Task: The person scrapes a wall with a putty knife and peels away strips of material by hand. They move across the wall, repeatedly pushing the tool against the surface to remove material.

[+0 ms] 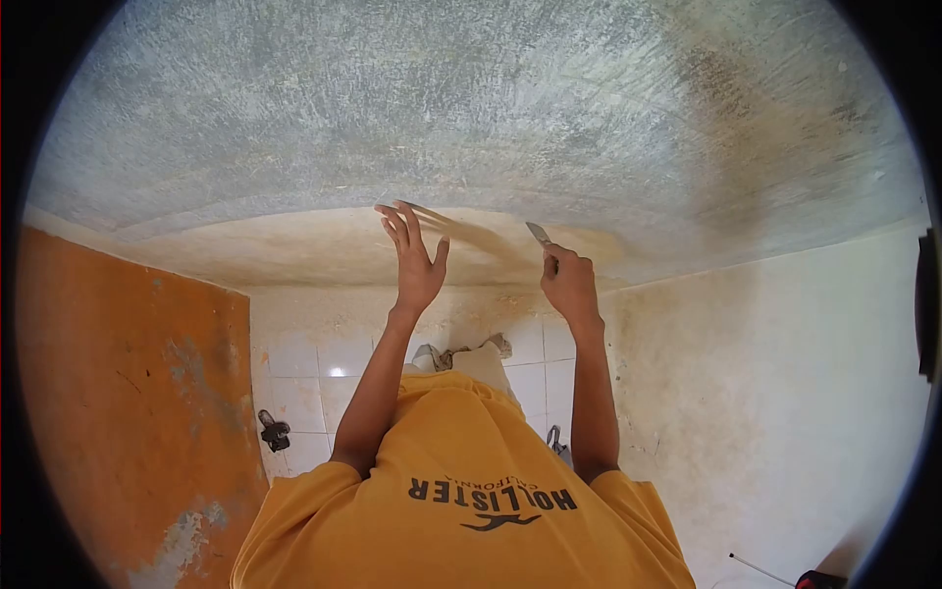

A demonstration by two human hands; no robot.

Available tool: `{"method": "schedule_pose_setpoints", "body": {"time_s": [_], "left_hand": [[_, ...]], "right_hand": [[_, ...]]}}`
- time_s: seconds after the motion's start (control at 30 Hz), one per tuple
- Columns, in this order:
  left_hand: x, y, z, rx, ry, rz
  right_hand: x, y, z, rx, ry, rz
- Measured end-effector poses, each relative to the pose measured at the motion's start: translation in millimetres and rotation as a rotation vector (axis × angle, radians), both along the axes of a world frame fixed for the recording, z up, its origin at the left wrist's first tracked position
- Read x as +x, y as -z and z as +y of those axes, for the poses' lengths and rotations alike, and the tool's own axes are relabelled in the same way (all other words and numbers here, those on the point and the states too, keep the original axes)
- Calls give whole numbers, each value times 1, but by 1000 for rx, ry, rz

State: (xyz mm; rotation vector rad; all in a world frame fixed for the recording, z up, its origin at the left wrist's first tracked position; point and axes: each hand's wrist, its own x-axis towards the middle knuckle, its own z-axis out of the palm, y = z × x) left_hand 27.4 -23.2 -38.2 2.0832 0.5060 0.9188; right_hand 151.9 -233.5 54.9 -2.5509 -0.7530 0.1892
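Head view, one frame.

Item: scraper blade [538,234], a narrow metal blade held in the right hand [569,285]. Its long axis runs on a diagonal, tip pointing up and to the left in the frame, toward the grey wall surface [471,98]. The tip lies at or just against the edge where the grey surface meets the yellowish scraped band [294,245]; actual contact cannot be told. Handle hidden inside the fist.

Right hand: closed in a fist round the scraper's handle, arm raised and stretched forward.

Left hand [414,257]: open, fingers spread and extended, palm toward the yellowish band, fingertips at its upper edge. Holds nothing. Near the right hand, apart from it, the blade between the two.

Surroundings: orange panel [128,393] on the left of the frame, paint worn in patches. White tiled floor [314,363] below the arms, with a small dark object [274,431] lying on it. Pale stained wall [785,393] on the right. The person's yellow shirt [461,510] fills the lower centre.
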Motion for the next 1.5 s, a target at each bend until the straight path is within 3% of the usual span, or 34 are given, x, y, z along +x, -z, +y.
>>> {"method": "schedule_pose_setpoints", "body": {"time_s": [0.07, 0.23, 0.37, 0.47, 0.57, 0.67, 0.77, 0.87, 0.97, 1.07, 1.17, 1.27, 1.37, 1.5], "left_hand": [[-1, -2, -1, -23, -2, 29], [-2, -1, -2, -17, -4, 24], [0, -3, 0, -26, -6, 38], [-4, 3, -5, -5, -2, 39], [-2, -1, -2, 3, -12, 39], [-2, -8, -3, -12, -26, 39], [-2, -6, -8, -66, -26, 10], [-2, -9, -13, -115, -26, 14], [-2, -6, -20, -144, -44, 25], [2, -6, -25, -167, -49, -2], [6, -8, -27, -199, -39, -25], [2, -7, -33, -172, -58, 44], [3, -6, -37, -90, -103, 82], [16, -4, -46, -67, -175, 59]], "right_hand": [[-7, -22, 1, 44, 71, 45], [-6, -2, 2, 17, 44, -10], [-16, -35, 6, 40, 100, 41], [-6, -7, 9, -54, 32, -16], [-10, -24, 3, 81, 54, 26], [0, 11, 4, 80, -18, -112], [-9, -12, 7, -7, 53, 19], [-9, -22, -2, 93, 88, 85], [4, 14, -1, -21, -43, -52], [7, 12, -13, 165, 1, 79], [9, 18, -37, 305, -20, 28], [9, 3, -55, 300, 33, 95], [22, 2, -63, 332, -62, 85], [39, -23, -65, 115, -123, 92]]}}
